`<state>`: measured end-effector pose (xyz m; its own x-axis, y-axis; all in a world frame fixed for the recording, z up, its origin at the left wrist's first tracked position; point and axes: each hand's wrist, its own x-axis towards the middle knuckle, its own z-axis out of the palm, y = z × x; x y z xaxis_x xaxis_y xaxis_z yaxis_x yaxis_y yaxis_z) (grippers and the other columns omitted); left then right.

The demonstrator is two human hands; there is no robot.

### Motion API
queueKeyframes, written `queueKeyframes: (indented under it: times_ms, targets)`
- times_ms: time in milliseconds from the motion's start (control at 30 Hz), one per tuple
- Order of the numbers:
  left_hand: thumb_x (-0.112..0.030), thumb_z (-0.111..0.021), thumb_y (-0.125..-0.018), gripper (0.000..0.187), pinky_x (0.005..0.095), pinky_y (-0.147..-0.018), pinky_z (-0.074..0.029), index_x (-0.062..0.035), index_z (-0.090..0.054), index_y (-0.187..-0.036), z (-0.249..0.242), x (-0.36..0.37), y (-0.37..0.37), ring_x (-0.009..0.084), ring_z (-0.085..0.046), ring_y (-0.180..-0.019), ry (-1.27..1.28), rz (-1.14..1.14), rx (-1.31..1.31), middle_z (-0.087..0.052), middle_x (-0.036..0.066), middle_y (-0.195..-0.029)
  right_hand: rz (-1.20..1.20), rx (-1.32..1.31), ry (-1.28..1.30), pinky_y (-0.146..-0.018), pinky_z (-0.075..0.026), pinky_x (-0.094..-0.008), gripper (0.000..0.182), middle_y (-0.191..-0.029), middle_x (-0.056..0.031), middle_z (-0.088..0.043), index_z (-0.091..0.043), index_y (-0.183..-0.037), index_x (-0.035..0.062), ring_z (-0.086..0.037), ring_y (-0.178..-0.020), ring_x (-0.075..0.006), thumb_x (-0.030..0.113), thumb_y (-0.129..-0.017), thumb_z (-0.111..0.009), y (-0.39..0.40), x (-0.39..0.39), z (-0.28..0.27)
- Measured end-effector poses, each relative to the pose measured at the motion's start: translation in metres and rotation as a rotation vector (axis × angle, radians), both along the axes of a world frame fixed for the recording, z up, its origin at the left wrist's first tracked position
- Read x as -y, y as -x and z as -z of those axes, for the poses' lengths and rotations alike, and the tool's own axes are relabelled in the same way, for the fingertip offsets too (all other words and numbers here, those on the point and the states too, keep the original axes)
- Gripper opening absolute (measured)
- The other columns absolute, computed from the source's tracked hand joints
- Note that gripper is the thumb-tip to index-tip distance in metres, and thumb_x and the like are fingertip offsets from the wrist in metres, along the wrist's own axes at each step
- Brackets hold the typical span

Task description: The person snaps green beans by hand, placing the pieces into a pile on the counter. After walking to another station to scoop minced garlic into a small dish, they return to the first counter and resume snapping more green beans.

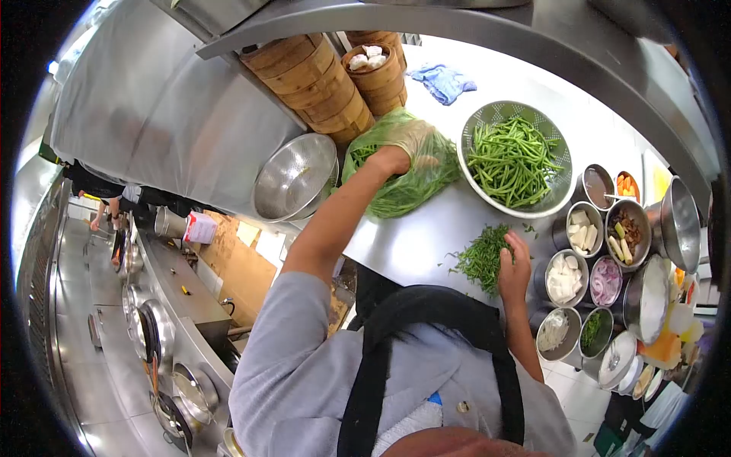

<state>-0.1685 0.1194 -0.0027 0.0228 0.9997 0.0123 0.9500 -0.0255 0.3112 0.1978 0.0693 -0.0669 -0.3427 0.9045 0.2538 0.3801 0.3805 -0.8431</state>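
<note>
My left hand (394,158) reaches into a thin green plastic bag (415,186) of green beans. The plastic covers its fingers, so their grip is hidden. Beside a small pile of chopped green leaves (482,259), my right hand (515,268) rests at the pile's right edge with fingers stretched out and nothing visible in them. Between and beyond the hands, a white perforated colander (562,190) holds many green beans (514,160). An empty metal colander (295,177) stands left of the bag.
Stacked bamboo steamers (312,84) rise behind the bag, near a blue cloth (443,82). Several metal containers (554,340) of cut ingredients line the right side. A steel shelf (457,23) spans overhead. Far left, a person's arm (114,207) shows near a row of pans (156,335).
</note>
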Motion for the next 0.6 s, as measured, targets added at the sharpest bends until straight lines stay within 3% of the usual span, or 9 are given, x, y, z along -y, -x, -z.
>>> queueKeyframes:
  times_ms: [33,67,167,233,300,400,500,600]
  targets:
    - [-0.034,-0.057,-0.083,0.052,0.0436,-0.100,-0.037,-0.0076,-0.049,-0.128,0.009,-0.007,0.005,0.0378,-0.047,-0.118,0.035,-0.006,0.017,-0.049,0.020,-0.131,-0.008,-0.004,0.003,-0.101,-0.037,-0.0389,0.029,-0.122,-0.0199,-0.056,-0.058,-0.112,-0.0033,-0.052,-0.115,-0.0332,0.005,-0.085,-0.050,0.001,-0.001,0.001]
    - [-0.041,-0.056,-0.083,0.053,0.0443,-0.099,-0.038,-0.0072,-0.052,-0.124,0.019,-0.008,0.008,0.0384,-0.050,-0.115,0.190,-0.152,0.082,-0.051,0.020,-0.129,-0.014,-0.004,0.007,-0.101,-0.038,-0.0389,0.028,-0.121,-0.0197,-0.056,-0.059,-0.111,-0.0032,-0.053,-0.115,-0.0330,0.005,-0.085,-0.050,0.002,-0.001,0.002]
    - [-0.051,-0.061,-0.079,0.061,0.0442,-0.093,-0.043,-0.0081,-0.055,-0.123,0.037,-0.019,0.014,0.0372,-0.057,-0.105,0.354,-0.225,-0.023,-0.060,0.020,-0.116,-0.011,0.012,0.036,-0.100,-0.039,-0.0391,0.026,-0.119,-0.0190,-0.058,-0.059,-0.109,-0.0026,-0.054,-0.113,-0.0325,0.005,-0.085,-0.051,0.003,0.000,0.001]
    - [-0.051,-0.064,-0.078,0.065,0.0433,-0.091,-0.045,-0.0089,-0.053,-0.125,0.033,-0.026,0.016,0.0360,-0.058,-0.103,0.285,-0.124,-0.179,-0.061,0.020,-0.114,-0.009,0.006,0.043,-0.099,-0.039,-0.0391,0.025,-0.118,-0.0187,-0.058,-0.060,-0.108,-0.0023,-0.054,-0.112,-0.0322,0.005,-0.085,-0.051,0.006,-0.001,-0.001]
    - [-0.051,-0.064,-0.077,0.066,0.0422,-0.093,-0.044,-0.0093,-0.053,-0.127,-0.013,-0.031,0.000,0.0355,-0.056,-0.107,0.152,0.019,-0.317,-0.058,0.020,-0.120,-0.003,-0.014,0.048,-0.099,-0.039,-0.0391,0.024,-0.118,-0.0184,-0.059,-0.060,-0.107,-0.0021,-0.055,-0.112,-0.0318,0.005,-0.086,-0.051,0.006,0.000,-0.005]
    - [-0.052,-0.064,-0.077,0.066,0.0411,-0.096,-0.043,-0.0097,-0.053,-0.126,-0.042,-0.014,-0.003,0.0341,-0.053,-0.112,0.214,0.104,-0.351,-0.055,0.020,-0.124,-0.003,-0.042,0.056,-0.099,-0.040,-0.0383,0.022,-0.118,-0.0182,-0.059,-0.061,-0.106,-0.0018,-0.055,-0.112,-0.0310,0.005,-0.087,-0.051,0.005,0.003,-0.006]
    - [-0.054,-0.060,-0.079,0.064,0.0411,-0.098,-0.042,-0.0110,-0.054,-0.125,0.027,-0.010,0.031,0.0333,-0.050,-0.116,0.051,0.100,-0.027,-0.052,0.018,-0.127,-0.033,-0.083,0.044,-0.099,-0.040,-0.0378,0.021,-0.118,-0.0182,-0.059,-0.061,-0.105,-0.0019,-0.055,-0.112,-0.0302,0.005,-0.088,-0.050,0.008,0.007,-0.006]
    - [-0.051,-0.056,-0.083,0.057,0.0407,-0.094,-0.044,-0.0117,-0.055,-0.124,0.040,0.006,0.035,0.0346,-0.053,-0.112,-0.128,0.075,-0.170,-0.055,0.016,-0.124,-0.072,-0.094,0.020,-0.098,-0.040,-0.0376,0.020,-0.117,-0.0186,-0.059,-0.061,-0.105,-0.0021,-0.055,-0.111,-0.0299,0.005,-0.089,-0.050,0.011,0.007,-0.010]
